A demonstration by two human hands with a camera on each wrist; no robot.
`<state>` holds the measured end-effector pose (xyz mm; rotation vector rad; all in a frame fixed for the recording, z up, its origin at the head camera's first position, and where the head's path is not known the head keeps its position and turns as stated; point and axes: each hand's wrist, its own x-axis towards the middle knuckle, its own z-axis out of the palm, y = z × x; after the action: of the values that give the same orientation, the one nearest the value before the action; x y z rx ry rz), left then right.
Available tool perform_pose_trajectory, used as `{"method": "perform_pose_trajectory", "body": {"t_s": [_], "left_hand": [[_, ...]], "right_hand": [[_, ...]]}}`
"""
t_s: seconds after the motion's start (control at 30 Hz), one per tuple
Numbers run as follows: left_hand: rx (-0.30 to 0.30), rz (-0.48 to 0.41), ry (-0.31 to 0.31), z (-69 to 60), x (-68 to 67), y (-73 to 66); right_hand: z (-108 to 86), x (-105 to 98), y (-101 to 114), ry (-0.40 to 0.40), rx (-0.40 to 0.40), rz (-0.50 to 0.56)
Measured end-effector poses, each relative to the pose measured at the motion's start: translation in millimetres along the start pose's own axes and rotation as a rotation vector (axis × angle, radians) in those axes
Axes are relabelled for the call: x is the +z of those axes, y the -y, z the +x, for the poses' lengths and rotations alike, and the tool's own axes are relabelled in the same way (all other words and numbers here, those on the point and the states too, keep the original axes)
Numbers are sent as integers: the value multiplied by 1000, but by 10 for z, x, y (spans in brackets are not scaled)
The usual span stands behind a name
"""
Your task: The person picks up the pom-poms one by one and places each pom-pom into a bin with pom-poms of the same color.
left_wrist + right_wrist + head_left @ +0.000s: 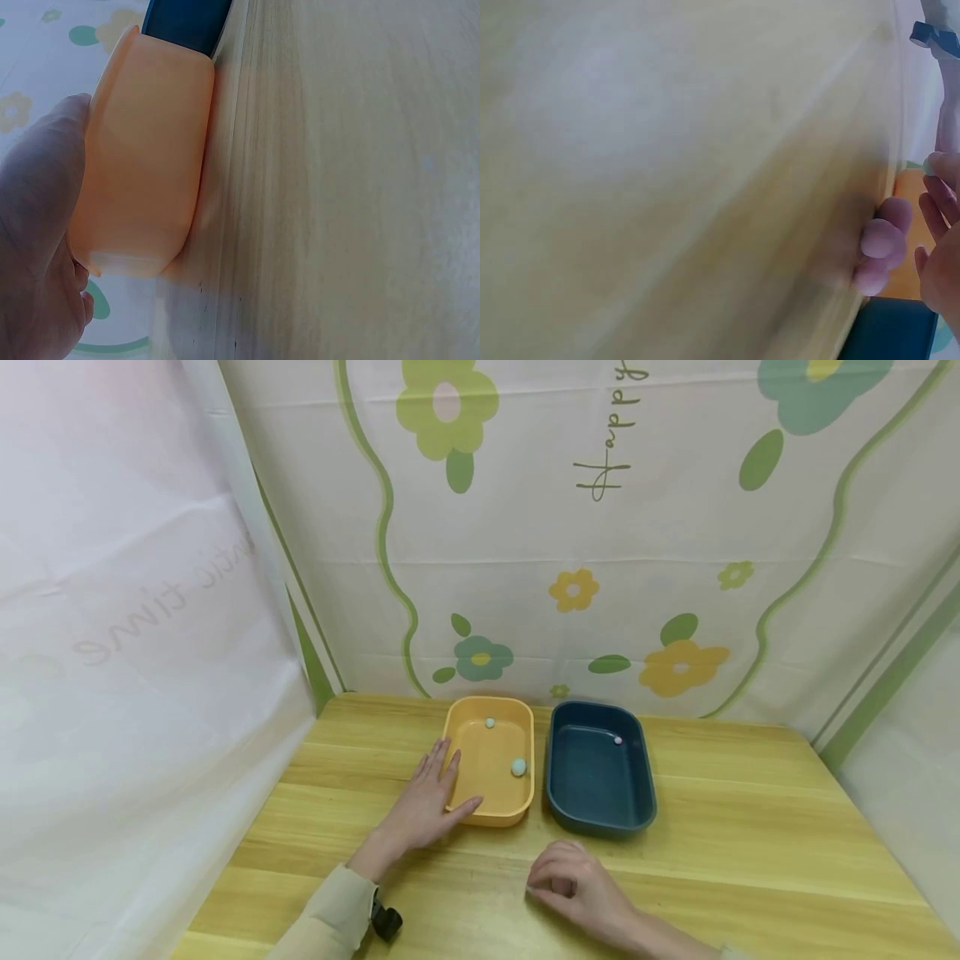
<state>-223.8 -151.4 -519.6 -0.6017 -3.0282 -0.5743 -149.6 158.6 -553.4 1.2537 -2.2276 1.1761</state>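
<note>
In the head view my left hand rests on the left side and near corner of a yellow tray, fingers spread. The left wrist view has this hand against the outer wall of the tray. Inside the tray lie a small pale ball and a larger pale green ball. My right hand is above the table, in front of a dark blue tray, pinching a tiny pale thing at its fingertips. A tiny pinkish ball lies in the blue tray.
Both trays stand side by side on a wooden table, near its back edge. Behind it hangs a white cloth with printed flowers, and another cloth hangs at the left. A black device is at my left wrist.
</note>
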Motion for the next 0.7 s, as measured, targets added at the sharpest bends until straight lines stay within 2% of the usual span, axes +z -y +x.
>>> {"method": "perform_pose_trajectory", "body": {"t_s": [0.13, 0.47, 0.7], "left_hand": [[0, 9, 2, 2, 1, 6], [-4, 27, 6, 11, 15, 10], [0, 22, -1, 16, 17, 13]], "right_hand": [[41, -34, 16, -16, 5, -12], [192, -108, -1, -71, -77, -25], [324, -202, -9, -121, -78, -15]]}}
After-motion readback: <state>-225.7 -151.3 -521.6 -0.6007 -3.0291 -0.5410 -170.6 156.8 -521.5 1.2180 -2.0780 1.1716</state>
